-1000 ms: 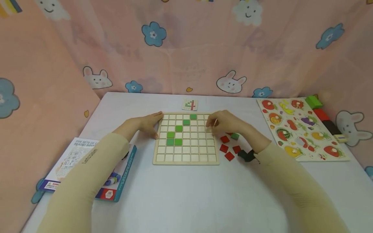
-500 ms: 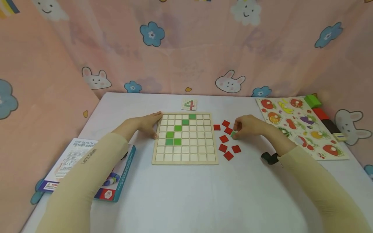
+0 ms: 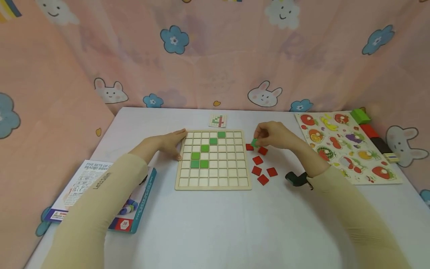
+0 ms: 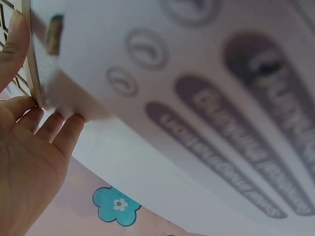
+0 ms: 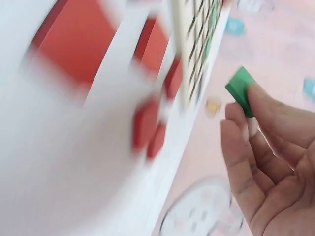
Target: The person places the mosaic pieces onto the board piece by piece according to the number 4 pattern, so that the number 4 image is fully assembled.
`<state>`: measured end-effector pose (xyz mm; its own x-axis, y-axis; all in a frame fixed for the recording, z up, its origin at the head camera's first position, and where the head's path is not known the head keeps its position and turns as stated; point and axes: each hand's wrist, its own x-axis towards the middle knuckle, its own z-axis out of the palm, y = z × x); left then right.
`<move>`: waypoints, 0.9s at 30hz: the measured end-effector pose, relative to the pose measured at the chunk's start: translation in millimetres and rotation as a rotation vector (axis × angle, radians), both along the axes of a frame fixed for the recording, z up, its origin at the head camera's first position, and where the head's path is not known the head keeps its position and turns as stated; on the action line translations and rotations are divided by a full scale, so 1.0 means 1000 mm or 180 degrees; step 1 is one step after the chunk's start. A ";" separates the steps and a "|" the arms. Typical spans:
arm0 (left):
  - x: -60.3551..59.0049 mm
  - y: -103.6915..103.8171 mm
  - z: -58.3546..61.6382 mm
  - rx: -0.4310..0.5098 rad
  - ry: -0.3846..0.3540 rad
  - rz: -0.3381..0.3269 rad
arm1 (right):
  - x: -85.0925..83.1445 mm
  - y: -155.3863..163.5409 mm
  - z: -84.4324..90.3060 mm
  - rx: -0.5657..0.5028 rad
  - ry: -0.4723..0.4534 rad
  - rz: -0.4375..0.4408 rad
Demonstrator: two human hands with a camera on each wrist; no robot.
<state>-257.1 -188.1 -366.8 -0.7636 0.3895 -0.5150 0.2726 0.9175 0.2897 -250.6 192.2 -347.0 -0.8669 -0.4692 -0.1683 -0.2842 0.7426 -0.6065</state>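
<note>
My right hand (image 3: 273, 135) pinches a green square tile (image 5: 240, 90) between thumb and fingers, just off the right edge of the wooden grid board (image 3: 215, 188). Several red square tiles (image 3: 257, 160) lie loose on the table below and beside that hand. On the board, green tiles (image 3: 204, 148) form a diagonal line running from upper right to lower left, with two side by side at its foot. My left hand (image 3: 169, 145) rests at the board's left edge, its fingers spread and touching the frame, as the left wrist view (image 4: 32, 142) also shows.
A small pattern card (image 3: 218, 121) with green and red squares lies behind the board. To the left is a printed box (image 3: 144, 201), partly under my left forearm. A fruit puzzle board (image 3: 349, 149) lies at the right, with coloured blocks (image 3: 370, 132) along its far side.
My right hand went right from the board's edge to the loose tiles, picked up a green tile there and came back left with it. My left hand stays at the board.
</note>
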 end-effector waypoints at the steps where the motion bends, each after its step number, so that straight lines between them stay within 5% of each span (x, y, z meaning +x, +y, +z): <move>1: 0.000 0.000 0.000 -0.0008 0.0008 0.0001 | 0.001 -0.010 0.000 -0.0074 0.0021 0.0027; 13: -0.001 -0.002 -0.001 0.0022 0.0000 -0.0027 | 0.014 -0.106 -0.021 -0.0296 0.0028 0.0606; 18: -0.001 -0.002 -0.002 -0.0002 0.0024 -0.0041 | 0.022 -0.122 -0.028 -0.0168 -0.0062 0.0664; 27: 0.001 0.000 0.001 -0.0001 -0.0009 0.0000 | 0.025 -0.123 -0.033 0.0159 0.0241 0.0751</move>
<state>-256.5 -187.8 -365.5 -0.7621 0.3893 -0.5173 0.2718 0.9176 0.2902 -225.7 69.0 -380.2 -0.7453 -0.6528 -0.1352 -0.4965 0.6789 -0.5410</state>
